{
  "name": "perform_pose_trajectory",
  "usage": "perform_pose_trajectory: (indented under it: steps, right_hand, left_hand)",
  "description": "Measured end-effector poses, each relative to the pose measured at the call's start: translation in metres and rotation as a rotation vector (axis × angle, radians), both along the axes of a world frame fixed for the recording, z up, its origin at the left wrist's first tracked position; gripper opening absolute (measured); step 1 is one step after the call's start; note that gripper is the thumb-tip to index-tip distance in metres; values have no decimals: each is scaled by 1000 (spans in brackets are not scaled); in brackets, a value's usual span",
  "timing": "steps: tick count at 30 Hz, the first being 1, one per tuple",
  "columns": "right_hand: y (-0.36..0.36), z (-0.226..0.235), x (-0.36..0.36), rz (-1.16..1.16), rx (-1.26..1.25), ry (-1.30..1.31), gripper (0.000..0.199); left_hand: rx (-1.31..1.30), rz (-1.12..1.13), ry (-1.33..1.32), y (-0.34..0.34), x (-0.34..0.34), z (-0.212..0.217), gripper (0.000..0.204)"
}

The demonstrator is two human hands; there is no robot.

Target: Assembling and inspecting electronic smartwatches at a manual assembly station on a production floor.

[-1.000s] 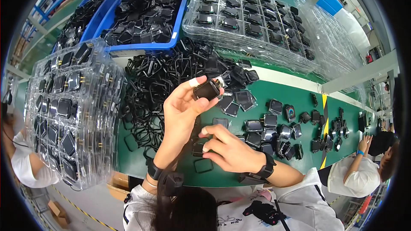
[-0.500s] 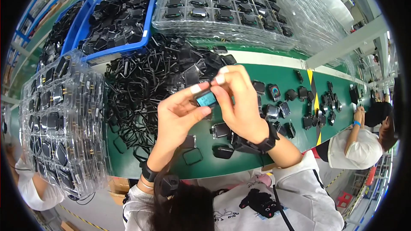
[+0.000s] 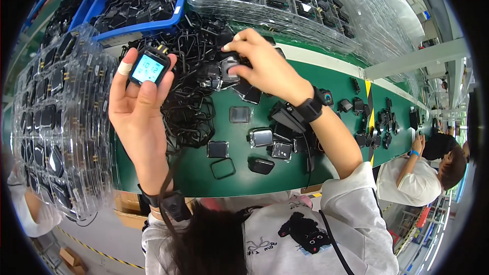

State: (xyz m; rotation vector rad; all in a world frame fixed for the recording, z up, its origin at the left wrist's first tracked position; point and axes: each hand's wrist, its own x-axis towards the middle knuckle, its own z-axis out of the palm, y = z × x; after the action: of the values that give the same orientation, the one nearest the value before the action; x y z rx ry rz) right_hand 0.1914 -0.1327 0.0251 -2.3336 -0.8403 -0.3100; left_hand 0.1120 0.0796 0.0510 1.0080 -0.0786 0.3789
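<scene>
My left hand [image 3: 135,109], raised over the left part of the table, grips a square black watch body [image 3: 147,69] between thumb and fingers. Its screen is lit pale blue and faces up. Over the far middle, my right hand [image 3: 270,69] has thumb and forefinger apart above a heap of dark square covers [image 3: 214,71], some in clear film. Whether its fingertips touch a cover I cannot tell. Beside these lies a large pile of thin black square frames [image 3: 191,119]. A single frame [image 3: 222,168] and a flat dark cover [image 3: 218,149] lie nearer me.
Clear trays of watch bodies [image 3: 46,117] are stacked at left, more trays [image 3: 285,7] at the back. A blue bin [image 3: 175,18] of black parts stands back left. Several loose watch bodies [image 3: 262,136] lie centre right. A co-worker [image 3: 415,173] sits far right.
My hands have come apart. The left has carried the watch body to the left and turned its lit screen up; the right has let go and moved to the heap of covers.
</scene>
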Motion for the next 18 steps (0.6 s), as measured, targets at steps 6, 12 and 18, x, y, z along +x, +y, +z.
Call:
perform_pose_trajectory:
  steps: [6,12,18]
  right_hand:
    - [-3,6,-8,-38,-4,192,22]
    - [-30,26,-23,-8,71,252,17]
    - [-33,79,-91,241,211,481,44]
  left_hand:
    - [-44,-56,43,-4,-38,2,45]
    - [-111,-7,151,-37,-60,-8,41]
    - [-206,-117,207,-83,-68,-4,46]
